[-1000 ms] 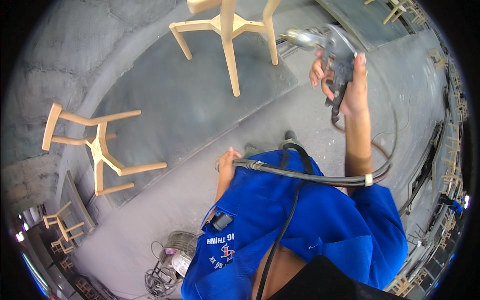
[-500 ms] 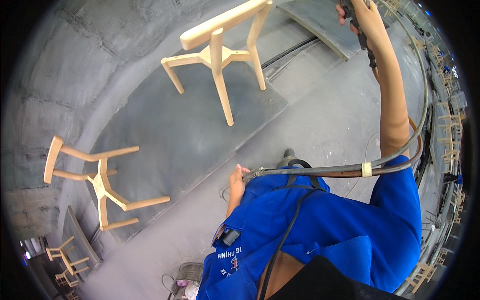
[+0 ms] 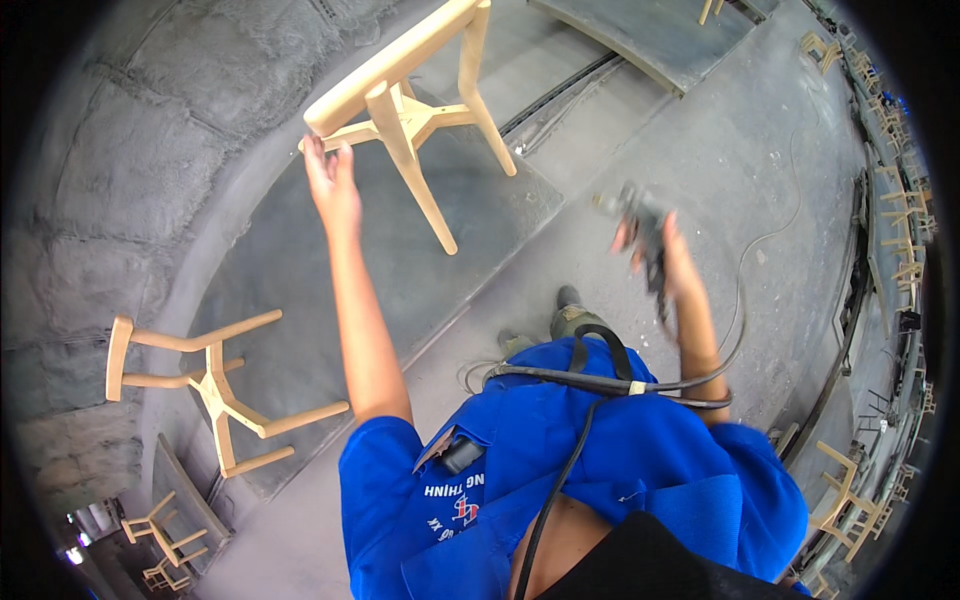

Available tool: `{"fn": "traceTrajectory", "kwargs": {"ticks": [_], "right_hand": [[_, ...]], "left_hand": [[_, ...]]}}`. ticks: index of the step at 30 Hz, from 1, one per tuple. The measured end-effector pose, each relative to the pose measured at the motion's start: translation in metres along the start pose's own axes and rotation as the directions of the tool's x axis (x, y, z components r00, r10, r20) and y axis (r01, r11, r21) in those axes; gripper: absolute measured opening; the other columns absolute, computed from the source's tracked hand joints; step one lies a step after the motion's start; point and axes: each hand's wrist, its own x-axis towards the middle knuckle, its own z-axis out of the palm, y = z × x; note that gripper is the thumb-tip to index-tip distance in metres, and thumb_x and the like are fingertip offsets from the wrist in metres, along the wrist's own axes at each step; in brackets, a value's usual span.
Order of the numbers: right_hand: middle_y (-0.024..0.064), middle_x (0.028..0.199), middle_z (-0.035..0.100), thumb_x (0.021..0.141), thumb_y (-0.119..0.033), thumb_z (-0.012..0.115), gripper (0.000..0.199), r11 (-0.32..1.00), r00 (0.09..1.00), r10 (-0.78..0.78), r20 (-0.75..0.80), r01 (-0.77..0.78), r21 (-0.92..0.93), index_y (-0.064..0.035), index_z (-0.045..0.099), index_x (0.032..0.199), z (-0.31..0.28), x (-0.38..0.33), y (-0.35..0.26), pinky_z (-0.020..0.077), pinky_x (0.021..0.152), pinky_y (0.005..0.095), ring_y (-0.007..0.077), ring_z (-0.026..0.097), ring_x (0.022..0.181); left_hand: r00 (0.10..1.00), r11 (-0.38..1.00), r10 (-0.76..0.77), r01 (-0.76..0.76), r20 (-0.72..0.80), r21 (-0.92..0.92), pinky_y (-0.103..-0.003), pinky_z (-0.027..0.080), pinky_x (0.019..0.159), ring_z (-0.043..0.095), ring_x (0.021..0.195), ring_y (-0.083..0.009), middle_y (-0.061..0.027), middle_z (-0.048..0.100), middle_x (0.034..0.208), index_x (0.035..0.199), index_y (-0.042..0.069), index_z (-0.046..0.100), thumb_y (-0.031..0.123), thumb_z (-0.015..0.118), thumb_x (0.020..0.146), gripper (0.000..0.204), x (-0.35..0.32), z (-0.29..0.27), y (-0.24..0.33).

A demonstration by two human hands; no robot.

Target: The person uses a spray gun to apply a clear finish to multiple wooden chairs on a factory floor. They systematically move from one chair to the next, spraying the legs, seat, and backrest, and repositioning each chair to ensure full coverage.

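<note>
My left hand [image 3: 335, 188] reaches up to a pale wooden chair frame [image 3: 410, 125]. Its fingers are stretched and apart, at the near end of the thick curved back rail; they seem to touch it. The frame has no seat panel and stands on its legs on a dark flat board [image 3: 330, 270]. Off to the right, over the floor, my right hand [image 3: 672, 245] grips a dark spray gun [image 3: 648, 235], both smeared by motion. A hose [image 3: 600, 380] runs from my waist toward my right forearm.
A second chair frame [image 3: 215, 390] stands lower left on the same board. Another dark board [image 3: 650, 40] lies at the far side. Several more frames [image 3: 905, 230] line the right edge. A rough grey wall [image 3: 150, 150] rises at left. Thin cable [image 3: 770, 235] crosses the floor.
My left hand has gone from the hose at my waist up to the chair's back rail. My right hand has come down and closer with the spray gun. The view has shifted slightly.
</note>
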Motion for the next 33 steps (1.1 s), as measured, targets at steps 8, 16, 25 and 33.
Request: {"fn": "traceTrajectory", "kwargs": {"ticks": [8, 16, 25, 33], "right_hand": [[0.0128, 0.094, 0.068, 0.103, -0.068, 0.025, 0.08, 0.941, 0.942, 0.334, 0.013, -0.334, 0.044, 0.0031, 0.061, 0.114, -0.034, -0.063, 0.068, 0.0518, 0.051, 0.0246, 0.0191, 0.069, 0.087], [0.0088, 0.1, 0.067, 0.106, -0.06, 0.032, 0.064, 0.966, 0.958, 0.253, -0.136, -0.244, 0.084, -0.0022, 0.059, 0.115, -0.082, 0.015, 0.044, 0.0506, 0.058, 0.0283, 0.0174, 0.065, 0.093], [0.0071, 0.087, 0.065, 0.103, -0.063, 0.039, 0.068, 0.991, 0.986, -0.078, -0.15, 0.06, -0.118, 0.0005, 0.063, 0.114, -0.09, 0.096, -0.027, 0.0443, 0.053, 0.0252, 0.0123, 0.061, 0.074], [0.0089, 0.087, 0.067, 0.094, -0.049, 0.07, 0.059, 0.612, 0.73, -0.682, -0.032, 0.547, -0.571, 0.0031, 0.064, 0.122, -0.112, 0.135, -0.134, 0.0501, 0.066, 0.0275, 0.0135, 0.063, 0.072]], "left_hand": [[0.993, 0.996, -0.078, 0.081, 0.087, -0.034, -0.035, 0.041, 0.111, 0.058, 0.125, -0.0226, -0.0149, 0.063, 0.132, 0.137, -0.008, 0.054, 0.02, 0.065, 0.099, 0.049, 0.005, -0.004, 0.013], [0.856, 0.73, 0.414, -0.515, 0.309, 0.449, -0.042, 0.048, 0.101, 0.067, 0.111, -0.0324, -0.0179, 0.071, 0.12, 0.122, -0.001, 0.063, 0.032, 0.073, 0.094, 0.045, -0.126, 0.09, 0.057], [0.743, 0.519, 0.596, -0.646, 0.305, 0.559, -0.061, 0.013, 0.117, 0.057, 0.123, -0.0284, -0.0105, 0.061, 0.133, 0.109, 0.014, 0.059, 0.036, 0.083, 0.079, 0.044, -0.065, 0.228, 0.03], [0.971, 0.877, 0.214, -0.238, 0.104, 0.417, -0.047, 0.036, 0.109, 0.058, 0.118, -0.0338, -0.0136, 0.066, 0.12, 0.113, 0.005, 0.063, 0.021, 0.076, 0.086, 0.034, 0.018, 0.267, -0.038]]}}
